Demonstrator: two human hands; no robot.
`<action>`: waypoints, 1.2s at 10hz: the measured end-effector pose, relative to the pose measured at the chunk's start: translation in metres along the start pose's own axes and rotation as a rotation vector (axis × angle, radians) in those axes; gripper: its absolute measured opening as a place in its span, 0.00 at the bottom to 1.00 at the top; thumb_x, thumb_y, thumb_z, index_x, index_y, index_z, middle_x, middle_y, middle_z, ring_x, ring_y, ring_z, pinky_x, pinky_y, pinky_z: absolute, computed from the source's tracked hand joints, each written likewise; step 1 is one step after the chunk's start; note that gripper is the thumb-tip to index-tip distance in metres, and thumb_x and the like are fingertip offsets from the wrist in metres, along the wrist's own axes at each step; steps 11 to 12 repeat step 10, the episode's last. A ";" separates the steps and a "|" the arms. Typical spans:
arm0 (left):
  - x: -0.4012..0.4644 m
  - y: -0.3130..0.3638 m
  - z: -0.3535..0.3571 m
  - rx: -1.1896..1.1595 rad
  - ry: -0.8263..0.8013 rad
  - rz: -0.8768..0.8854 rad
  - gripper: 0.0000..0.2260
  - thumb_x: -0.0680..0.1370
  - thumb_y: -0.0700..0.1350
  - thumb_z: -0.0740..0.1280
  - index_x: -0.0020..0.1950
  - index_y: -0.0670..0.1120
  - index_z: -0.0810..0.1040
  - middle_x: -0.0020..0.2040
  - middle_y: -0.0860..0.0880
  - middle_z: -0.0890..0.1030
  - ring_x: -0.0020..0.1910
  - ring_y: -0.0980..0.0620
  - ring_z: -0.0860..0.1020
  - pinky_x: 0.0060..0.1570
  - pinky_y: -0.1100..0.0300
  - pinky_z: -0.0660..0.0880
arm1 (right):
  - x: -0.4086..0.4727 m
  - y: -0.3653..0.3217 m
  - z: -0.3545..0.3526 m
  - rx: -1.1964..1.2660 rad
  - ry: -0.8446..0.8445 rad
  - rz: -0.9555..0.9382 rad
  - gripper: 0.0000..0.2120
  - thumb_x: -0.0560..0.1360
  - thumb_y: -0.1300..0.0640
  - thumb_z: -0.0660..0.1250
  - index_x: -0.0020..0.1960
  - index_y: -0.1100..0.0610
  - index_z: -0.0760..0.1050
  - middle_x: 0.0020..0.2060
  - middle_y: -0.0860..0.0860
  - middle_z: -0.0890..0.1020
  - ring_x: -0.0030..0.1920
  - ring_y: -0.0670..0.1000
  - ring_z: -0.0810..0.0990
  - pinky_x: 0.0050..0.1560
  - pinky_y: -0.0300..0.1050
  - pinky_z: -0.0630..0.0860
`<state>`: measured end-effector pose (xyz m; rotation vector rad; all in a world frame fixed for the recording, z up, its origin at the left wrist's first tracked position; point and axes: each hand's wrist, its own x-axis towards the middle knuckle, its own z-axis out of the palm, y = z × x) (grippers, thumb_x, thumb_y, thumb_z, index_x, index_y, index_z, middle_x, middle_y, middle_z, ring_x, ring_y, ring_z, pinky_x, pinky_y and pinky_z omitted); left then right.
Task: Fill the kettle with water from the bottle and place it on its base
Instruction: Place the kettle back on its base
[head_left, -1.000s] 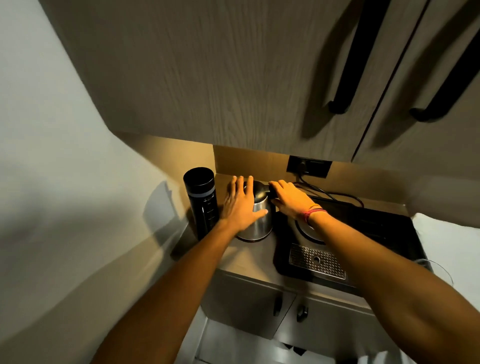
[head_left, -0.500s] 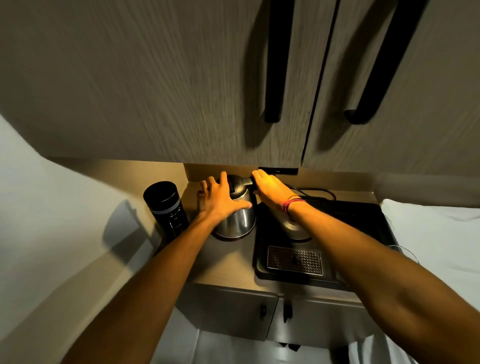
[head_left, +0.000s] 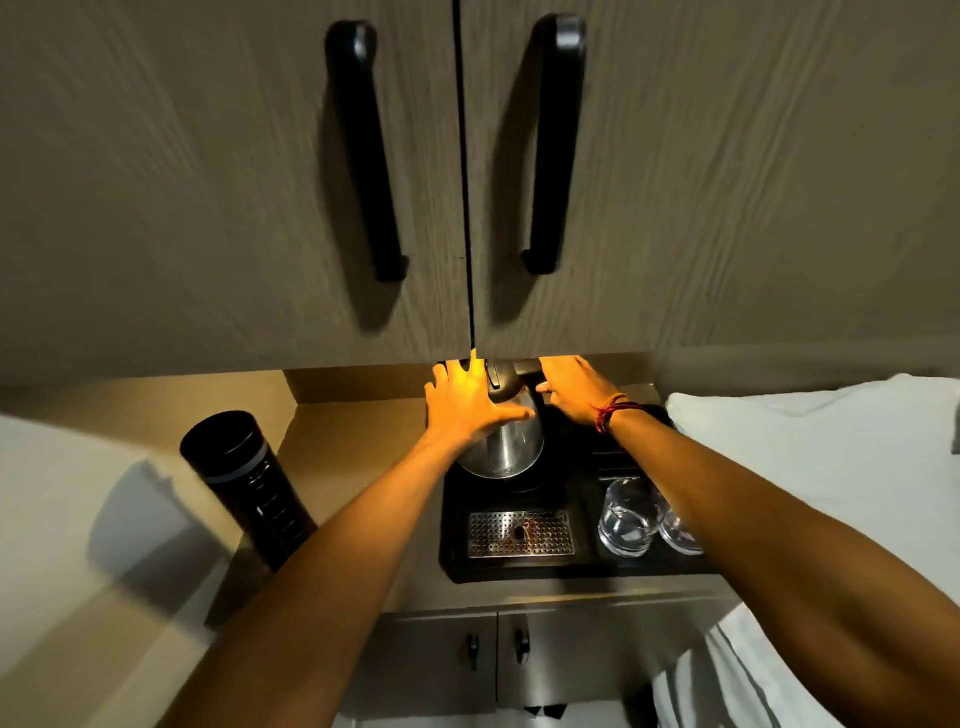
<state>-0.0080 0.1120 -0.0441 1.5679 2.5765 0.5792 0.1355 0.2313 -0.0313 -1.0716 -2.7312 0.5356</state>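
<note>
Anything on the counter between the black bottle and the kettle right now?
Only the left forearm crosses above it; the counter between black bottle and kettle is bare, per the head view.

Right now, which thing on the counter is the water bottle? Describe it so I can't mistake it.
Start at the black tray under the wall cabinets, where the steel kettle sits between the left hand and right hand. Go left onto the bare counter. The bottle stands there alone: a tall, black, capped cylinder with a pale band, unlike the short clear glasses on the tray.
</note>
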 end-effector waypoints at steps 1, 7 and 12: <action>0.003 0.019 0.014 0.002 -0.009 0.054 0.49 0.60 0.78 0.69 0.70 0.48 0.68 0.64 0.39 0.74 0.62 0.37 0.71 0.58 0.40 0.72 | -0.014 0.023 -0.002 -0.038 0.039 0.008 0.19 0.75 0.64 0.66 0.65 0.60 0.69 0.61 0.61 0.77 0.62 0.63 0.77 0.60 0.58 0.76; -0.003 0.024 0.020 0.028 -0.149 0.053 0.65 0.60 0.78 0.68 0.81 0.41 0.42 0.82 0.42 0.47 0.80 0.36 0.45 0.70 0.24 0.42 | -0.038 0.037 0.009 0.056 0.051 0.114 0.45 0.70 0.63 0.65 0.79 0.61 0.42 0.80 0.58 0.43 0.80 0.58 0.43 0.79 0.55 0.47; -0.014 0.032 0.008 0.166 -0.108 0.075 0.64 0.63 0.78 0.65 0.81 0.42 0.37 0.82 0.41 0.42 0.80 0.39 0.40 0.71 0.26 0.40 | -0.046 0.032 0.005 -0.079 0.067 0.095 0.48 0.70 0.61 0.66 0.78 0.62 0.38 0.78 0.59 0.35 0.78 0.62 0.36 0.78 0.61 0.42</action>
